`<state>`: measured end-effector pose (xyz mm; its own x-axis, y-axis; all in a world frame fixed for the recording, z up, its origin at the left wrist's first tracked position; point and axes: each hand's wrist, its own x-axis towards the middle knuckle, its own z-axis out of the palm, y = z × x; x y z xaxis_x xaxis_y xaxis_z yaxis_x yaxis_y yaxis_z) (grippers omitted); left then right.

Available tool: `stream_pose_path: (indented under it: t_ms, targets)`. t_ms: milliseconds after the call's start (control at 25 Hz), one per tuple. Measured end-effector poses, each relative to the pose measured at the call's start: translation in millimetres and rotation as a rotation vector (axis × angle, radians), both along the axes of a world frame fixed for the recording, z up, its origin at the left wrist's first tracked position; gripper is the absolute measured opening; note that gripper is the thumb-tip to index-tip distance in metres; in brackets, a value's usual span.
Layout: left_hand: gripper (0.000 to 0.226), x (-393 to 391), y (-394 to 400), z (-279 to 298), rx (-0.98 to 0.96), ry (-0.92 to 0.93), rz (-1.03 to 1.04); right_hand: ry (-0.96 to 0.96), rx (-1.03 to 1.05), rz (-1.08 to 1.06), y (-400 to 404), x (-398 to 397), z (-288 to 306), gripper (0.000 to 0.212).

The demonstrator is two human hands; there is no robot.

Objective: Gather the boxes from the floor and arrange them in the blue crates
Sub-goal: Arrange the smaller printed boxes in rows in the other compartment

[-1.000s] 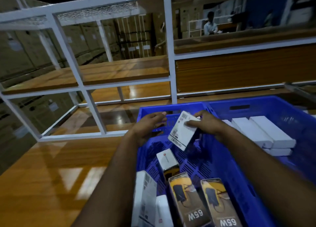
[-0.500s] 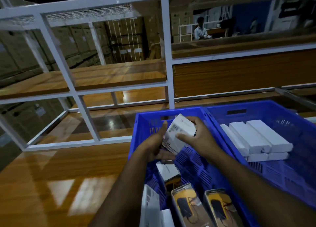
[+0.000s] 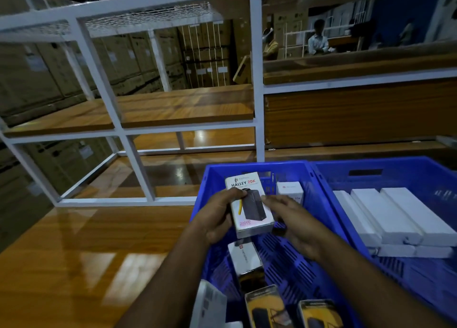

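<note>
Hands hold one box above a blue crate. Left hand (image 3: 217, 219) grips the left long edge of a white power bank box (image 3: 249, 204), thumb curled over the printed front and fingers hidden behind it. Right hand (image 3: 294, 224) sits at the right long edge, fingertips touching the front near the middle; whether it truly clamps the box or only steadies it cannot be told from this view. The box is upright, tilted slightly back, its front reading "HALLEY 20K", held in the air over the far half of the near blue crate (image 3: 210, 179), touching nothing else.

Judging by its print, the box likely holds a battery pack, so it is probably dense and heavy for its bulk. The carton looks stiff with square corners and a glossy, possibly slick finish. The long side edges, gripped across the narrow width as now, seem the safest hold; a drop could dent a corner.

Just beyond the right fingertips, a small white box (image 3: 289, 190) stands against the crate's far wall. Below the grip, a white and dark box (image 3: 244, 256) lies on the slotted crate floor. Nearer the person are two yellow charger boxes (image 3: 267, 308) and a white box (image 3: 210, 303) on edge. To the right, a second blue crate (image 3: 385, 167) holds long white boxes (image 3: 400, 216) laid side by side in neat rows. Both crates rest on a glossy wooden surface (image 3: 86, 253), with a white metal rack (image 3: 256, 80) behind
</note>
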<state>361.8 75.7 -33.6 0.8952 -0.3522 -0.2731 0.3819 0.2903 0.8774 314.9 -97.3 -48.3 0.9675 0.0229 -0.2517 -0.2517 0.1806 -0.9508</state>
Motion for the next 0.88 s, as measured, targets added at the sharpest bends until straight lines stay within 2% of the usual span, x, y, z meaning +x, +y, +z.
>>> stream_pose_path:
  t_ms: [120, 200, 280, 360, 440, 520, 600, 680, 760, 880]
  targets:
    - [0.048, -1.4, -0.5, 0.1, 0.004, -0.056, -0.026, 0.035, 0.053, 0.078, 2.5, -2.5, 3.2, 0.028]
    - [0.036, -6.5, -1.2, 3.2, 0.036, -0.073, -0.006, -0.022, 0.061, 0.003, 3.4, -0.7, 2.3, 0.032]
    - [0.034, -10.8, -1.6, 7.6, 0.131, -0.121, 0.014, -0.146, -0.128, -0.148, 4.5, -1.0, 3.9, 0.049]
    - [0.046, -14.5, -3.0, 9.7, 0.197, -0.168, -0.071, -0.266, -0.426, -0.257, 5.9, -3.3, 4.5, 0.064]
    - [0.053, -18.6, -5.3, 10.1, 0.233, -0.181, -0.153, -0.382, -0.519, -0.247, 10.5, -8.7, 5.5, 0.065]
    - [0.055, -17.8, -4.1, 8.6, 0.173, -0.162, -0.166, -0.446, -0.492, -0.180, 14.8, -10.8, 5.7, 0.055]
    - [0.057, -15.6, -1.1, 9.2, 0.069, -0.089, -0.126, -0.461, -0.383, -0.140, 17.1, -13.1, 10.2, 0.033]
    - [0.058, -13.6, 1.4, 9.0, 0.035, -0.041, -0.079, -0.436, -0.277, -0.170, 16.9, -12.8, 13.0, 0.018]
    - [0.059, -12.6, 1.3, 7.9, 0.016, -0.010, -0.066, -0.394, -0.242, -0.225, 14.2, -9.9, 12.0, 0.014]
    - [0.062, -11.7, 1.6, 8.5, -0.020, 0.023, -0.044, -0.343, -0.198, -0.272, 14.1, -7.7, 10.8, 0.031]
